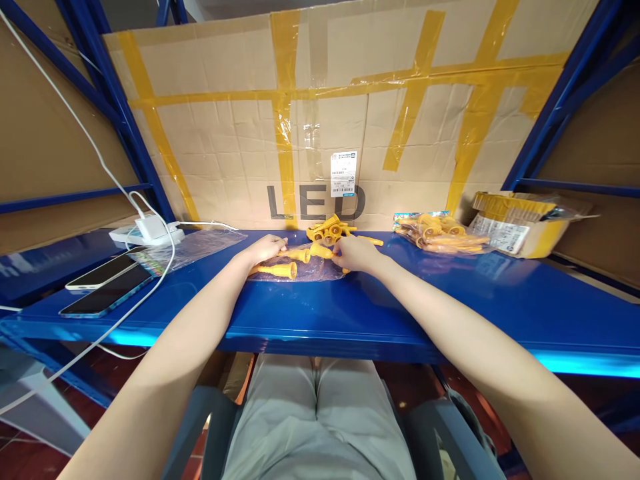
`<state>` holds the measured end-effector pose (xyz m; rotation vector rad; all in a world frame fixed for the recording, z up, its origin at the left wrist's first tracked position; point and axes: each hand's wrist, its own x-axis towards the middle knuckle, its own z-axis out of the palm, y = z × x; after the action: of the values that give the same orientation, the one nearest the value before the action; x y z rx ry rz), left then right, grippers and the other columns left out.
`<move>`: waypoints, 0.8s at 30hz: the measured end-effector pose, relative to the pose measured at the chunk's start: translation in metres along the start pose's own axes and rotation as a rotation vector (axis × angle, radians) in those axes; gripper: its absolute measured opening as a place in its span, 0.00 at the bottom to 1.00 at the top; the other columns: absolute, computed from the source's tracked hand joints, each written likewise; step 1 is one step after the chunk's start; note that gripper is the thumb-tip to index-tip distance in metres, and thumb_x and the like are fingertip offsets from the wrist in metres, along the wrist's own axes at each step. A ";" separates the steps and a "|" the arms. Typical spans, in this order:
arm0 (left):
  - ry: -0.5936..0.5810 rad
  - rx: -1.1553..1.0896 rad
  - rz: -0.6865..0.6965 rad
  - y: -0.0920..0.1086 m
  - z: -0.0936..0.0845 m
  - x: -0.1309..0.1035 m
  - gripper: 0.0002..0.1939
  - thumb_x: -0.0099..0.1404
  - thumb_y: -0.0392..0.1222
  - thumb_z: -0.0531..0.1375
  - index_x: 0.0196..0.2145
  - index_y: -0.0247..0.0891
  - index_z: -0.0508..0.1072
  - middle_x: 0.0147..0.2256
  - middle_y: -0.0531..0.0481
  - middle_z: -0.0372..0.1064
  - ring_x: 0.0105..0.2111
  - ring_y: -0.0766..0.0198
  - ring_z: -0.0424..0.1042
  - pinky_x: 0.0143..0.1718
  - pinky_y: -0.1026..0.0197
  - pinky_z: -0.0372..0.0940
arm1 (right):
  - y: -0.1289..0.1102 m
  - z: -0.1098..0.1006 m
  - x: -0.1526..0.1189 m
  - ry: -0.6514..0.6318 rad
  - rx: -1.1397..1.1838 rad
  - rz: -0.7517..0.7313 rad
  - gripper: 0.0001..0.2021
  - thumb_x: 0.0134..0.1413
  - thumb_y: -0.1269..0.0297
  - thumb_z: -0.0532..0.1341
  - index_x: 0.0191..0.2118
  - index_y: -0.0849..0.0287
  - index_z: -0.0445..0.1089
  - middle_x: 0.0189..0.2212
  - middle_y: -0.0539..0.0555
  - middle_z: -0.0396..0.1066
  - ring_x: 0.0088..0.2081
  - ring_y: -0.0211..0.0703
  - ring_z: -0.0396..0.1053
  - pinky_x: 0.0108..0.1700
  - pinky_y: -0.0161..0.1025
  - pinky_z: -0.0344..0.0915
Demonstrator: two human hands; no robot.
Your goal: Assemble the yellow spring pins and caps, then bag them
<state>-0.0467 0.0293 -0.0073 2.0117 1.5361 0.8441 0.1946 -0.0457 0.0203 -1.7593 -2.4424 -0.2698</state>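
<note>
On the blue table a clear plastic bag (320, 270) lies flat between my hands, with yellow plastic pieces on or in it. One yellow piece (283, 270) points right near the bag's left end. My left hand (267, 249) rests at the bag's upper left, fingers bent together beside another yellow piece (299, 255); what they grip is too small to make out. My right hand (356, 253) is closed on the right end of a yellow piece (321, 251). Just behind the hands sits a small pile of yellow pieces (330, 229).
Filled bags of yellow pieces (437, 233) and an open cardboard box (520, 223) stand at the right. Two phones (107, 290), a power strip (150, 230) with white cables and a plastic bag (205, 245) lie left. Cardboard (225, 147) closes the back.
</note>
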 end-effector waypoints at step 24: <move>0.040 0.083 -0.017 0.001 0.002 0.001 0.20 0.60 0.57 0.54 0.30 0.37 0.76 0.38 0.45 0.77 0.42 0.50 0.72 0.44 0.58 0.63 | -0.003 0.007 0.002 -0.007 0.039 -0.070 0.13 0.57 0.61 0.55 0.37 0.56 0.77 0.37 0.59 0.75 0.46 0.54 0.70 0.42 0.42 0.65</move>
<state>-0.0441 0.0298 -0.0075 2.0486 1.6333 0.8318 0.1915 -0.0430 0.0137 -1.6645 -2.4998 -0.2217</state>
